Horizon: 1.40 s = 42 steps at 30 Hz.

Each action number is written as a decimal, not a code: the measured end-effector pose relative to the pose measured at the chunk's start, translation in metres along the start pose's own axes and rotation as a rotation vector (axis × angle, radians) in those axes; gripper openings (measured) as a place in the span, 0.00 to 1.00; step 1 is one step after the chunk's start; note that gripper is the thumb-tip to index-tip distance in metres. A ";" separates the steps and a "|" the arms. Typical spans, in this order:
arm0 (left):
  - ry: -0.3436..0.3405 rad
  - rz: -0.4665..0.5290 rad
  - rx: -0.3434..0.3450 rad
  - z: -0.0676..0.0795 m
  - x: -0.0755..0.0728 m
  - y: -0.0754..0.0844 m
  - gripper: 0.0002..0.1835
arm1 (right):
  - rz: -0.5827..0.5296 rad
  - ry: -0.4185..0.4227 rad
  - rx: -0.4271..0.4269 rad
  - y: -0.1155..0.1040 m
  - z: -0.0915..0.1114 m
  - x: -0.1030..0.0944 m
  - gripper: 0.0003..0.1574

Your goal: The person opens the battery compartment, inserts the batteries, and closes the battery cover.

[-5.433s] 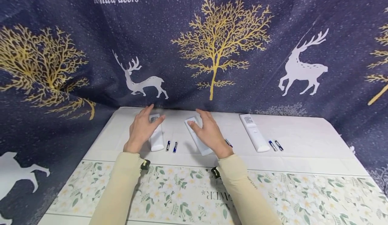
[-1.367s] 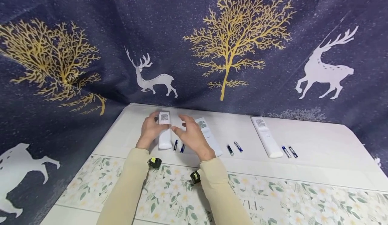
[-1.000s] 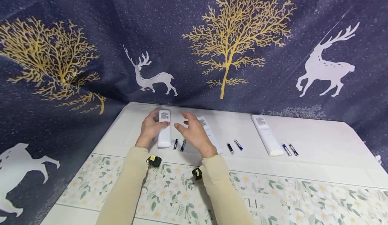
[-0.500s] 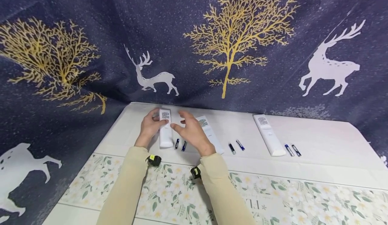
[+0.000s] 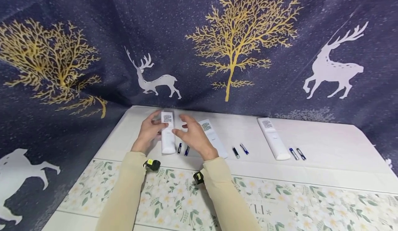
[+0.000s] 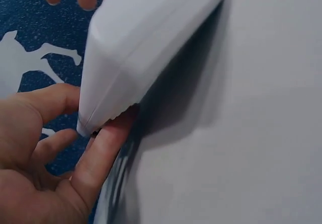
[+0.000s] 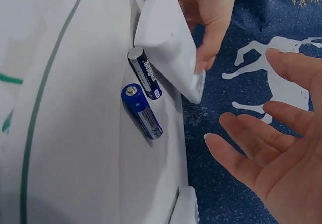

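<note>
My left hand [image 5: 148, 133] grips the upper part of the leftmost white remote control [image 5: 168, 141], thumb on its labelled face and fingers at its side and underneath. In the left wrist view, that remote [image 6: 133, 40] is tilted, with its held end off the white surface. My right hand [image 5: 196, 138] hovers just right of this remote, fingers loosely bent and holding nothing. Beside the remote's near end lie two blue-and-black batteries [image 7: 142, 112], large in the right wrist view. A second white remote control [image 5: 214, 139] is partly hidden behind my right hand.
A third remote control [image 5: 273, 139] lies at the right, with two batteries [image 5: 293, 154] beside it. Another pair of batteries [image 5: 236, 152] lies right of the middle remote. A dark printed curtain [image 5: 192, 13] hangs behind the table [image 5: 323, 148].
Since the oldest frame, my right hand has moved left from over the middle remote, and my left hand has taken hold of the left remote. Over the last second, both hands have shifted only slightly.
</note>
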State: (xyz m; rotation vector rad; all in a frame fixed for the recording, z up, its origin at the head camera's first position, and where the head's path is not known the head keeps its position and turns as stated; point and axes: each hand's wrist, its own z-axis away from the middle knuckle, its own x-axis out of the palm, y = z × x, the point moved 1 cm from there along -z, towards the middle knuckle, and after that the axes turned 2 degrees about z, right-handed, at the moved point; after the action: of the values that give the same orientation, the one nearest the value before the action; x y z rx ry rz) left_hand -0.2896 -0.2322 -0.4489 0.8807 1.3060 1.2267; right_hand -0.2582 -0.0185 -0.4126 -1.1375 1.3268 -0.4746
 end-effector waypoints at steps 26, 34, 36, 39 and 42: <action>0.006 0.076 0.032 0.016 -0.013 0.026 0.44 | -0.062 -0.017 -0.072 0.002 0.002 0.009 0.33; 0.011 0.105 0.046 0.015 -0.009 0.032 0.43 | -0.079 -0.056 -0.059 0.002 0.001 0.012 0.30; 0.013 0.114 0.049 0.016 -0.009 0.033 0.43 | -0.077 -0.063 -0.058 0.001 0.001 0.013 0.30; 0.016 0.124 0.049 0.018 -0.010 0.034 0.43 | -0.074 -0.068 -0.064 0.001 0.001 0.015 0.31; 0.010 0.128 0.052 0.019 -0.010 0.035 0.44 | -0.065 -0.068 -0.068 0.002 0.001 0.015 0.31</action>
State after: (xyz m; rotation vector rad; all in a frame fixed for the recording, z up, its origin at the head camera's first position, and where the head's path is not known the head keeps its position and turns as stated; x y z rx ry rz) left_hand -0.2747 -0.2325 -0.4108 1.0097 1.3109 1.3023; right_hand -0.2543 -0.0296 -0.4218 -1.2457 1.2583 -0.4370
